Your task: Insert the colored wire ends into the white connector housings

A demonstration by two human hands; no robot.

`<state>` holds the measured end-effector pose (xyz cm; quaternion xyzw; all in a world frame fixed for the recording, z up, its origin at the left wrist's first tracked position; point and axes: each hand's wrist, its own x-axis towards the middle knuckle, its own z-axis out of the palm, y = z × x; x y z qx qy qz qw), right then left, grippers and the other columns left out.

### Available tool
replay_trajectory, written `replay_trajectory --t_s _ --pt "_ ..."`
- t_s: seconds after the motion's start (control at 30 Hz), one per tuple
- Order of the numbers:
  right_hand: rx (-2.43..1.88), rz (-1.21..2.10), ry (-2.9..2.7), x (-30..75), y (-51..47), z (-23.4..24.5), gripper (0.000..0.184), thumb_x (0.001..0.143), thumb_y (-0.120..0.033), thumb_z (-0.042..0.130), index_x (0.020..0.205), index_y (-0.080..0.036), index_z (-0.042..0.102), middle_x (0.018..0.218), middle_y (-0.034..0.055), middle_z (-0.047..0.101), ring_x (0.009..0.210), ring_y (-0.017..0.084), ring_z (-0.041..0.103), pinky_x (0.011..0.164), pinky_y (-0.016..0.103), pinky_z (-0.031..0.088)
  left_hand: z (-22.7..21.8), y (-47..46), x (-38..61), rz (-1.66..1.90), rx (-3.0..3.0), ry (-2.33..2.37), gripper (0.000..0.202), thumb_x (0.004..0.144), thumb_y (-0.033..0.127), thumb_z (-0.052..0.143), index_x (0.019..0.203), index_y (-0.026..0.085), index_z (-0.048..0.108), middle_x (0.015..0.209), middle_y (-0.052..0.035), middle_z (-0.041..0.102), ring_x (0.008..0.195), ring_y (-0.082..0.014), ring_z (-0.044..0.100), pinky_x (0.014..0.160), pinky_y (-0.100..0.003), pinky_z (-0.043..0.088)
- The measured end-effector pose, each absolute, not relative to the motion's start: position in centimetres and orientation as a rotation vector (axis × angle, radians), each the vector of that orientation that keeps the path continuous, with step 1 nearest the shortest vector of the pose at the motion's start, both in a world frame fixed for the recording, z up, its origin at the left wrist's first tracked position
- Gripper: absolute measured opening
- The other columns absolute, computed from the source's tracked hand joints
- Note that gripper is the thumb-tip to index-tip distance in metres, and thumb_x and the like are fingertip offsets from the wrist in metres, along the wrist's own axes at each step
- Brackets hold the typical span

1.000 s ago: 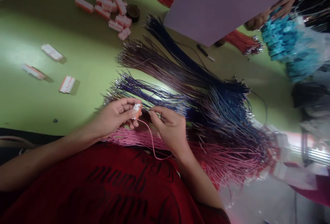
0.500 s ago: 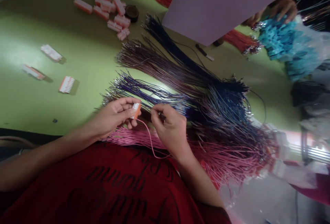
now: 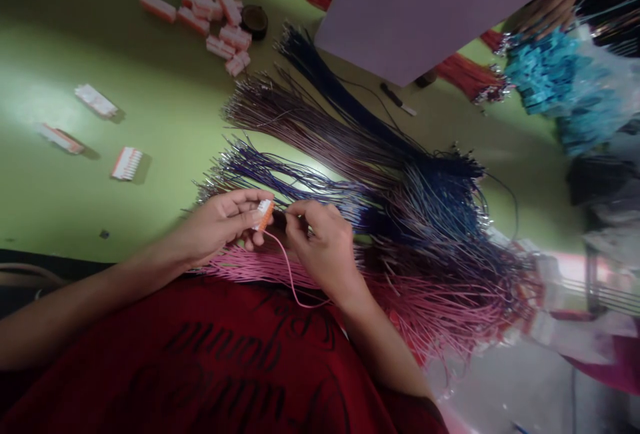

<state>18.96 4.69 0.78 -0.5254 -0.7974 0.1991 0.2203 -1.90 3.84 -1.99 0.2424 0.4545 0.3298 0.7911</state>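
My left hand (image 3: 220,224) pinches a small white and orange connector (image 3: 263,213) just above the table's near edge. A single pink wire (image 3: 287,274) hangs from the connector and loops down toward my red shirt. My right hand (image 3: 320,244) is closed in a pinch right beside the connector, its fingertips holding a thin dark wire taken from the purple wire bundle (image 3: 280,177). A bundle of pink wires (image 3: 400,301) lies under both hands.
Fanned bundles of brown wires (image 3: 310,124) and dark blue wires (image 3: 340,91) cover the green table (image 3: 100,181). White and orange connectors lie in a heap (image 3: 215,17) and singly (image 3: 127,163). A purple sheet (image 3: 425,7) and another person's hand (image 3: 543,7) by blue parts (image 3: 550,74) are far right.
My right hand has moved left, closing the gap to the connector in my left hand. The other person's hand at the far right has shifted.
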Motion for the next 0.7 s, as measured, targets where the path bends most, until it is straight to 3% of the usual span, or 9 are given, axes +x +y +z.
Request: replay_trajectory --t_s 0.2,0.43,0.7 --pt "-1.372 0.480 -2.296 18.6 4.8 0.0 0.027 0.100 -0.011 0.055 0.080 -0.024 0.068 0.075 0.0010 0.078 0.068 0.016 0.066 0.075 0.033 0.039 -1.7 4.1 -1.9 0.728 0.478 0.964 0.047 0.077 0.033 0.093 0.116 0.018 0.073 0.069 0.0006 0.073 0.056 -0.0146 0.065 0.047 -0.023 0.042" --pt "-1.300 0.538 -2.290 18.3 5.0 -0.7 0.024 0.103 -0.014 0.056 0.084 -0.023 0.068 0.075 0.0012 0.078 0.064 0.015 0.065 0.075 0.032 0.039 -1.9 4.0 -1.8 0.687 0.512 0.995 0.051 0.076 0.037 0.093 0.118 0.016 0.074 0.063 0.0014 0.071 0.053 -0.0145 0.064 0.043 -0.021 0.033" --pt "-1.311 0.498 -2.308 18.3 4.6 -0.9 0.024 0.102 -0.014 0.057 0.084 -0.022 0.071 0.075 0.0020 0.079 0.066 0.016 0.067 0.074 0.031 0.043 -1.1 4.2 -1.3 0.729 0.549 1.002 0.045 0.074 0.029 0.093 0.111 0.015 0.071 0.065 0.0026 0.072 0.054 -0.0134 0.065 0.048 -0.022 0.045"
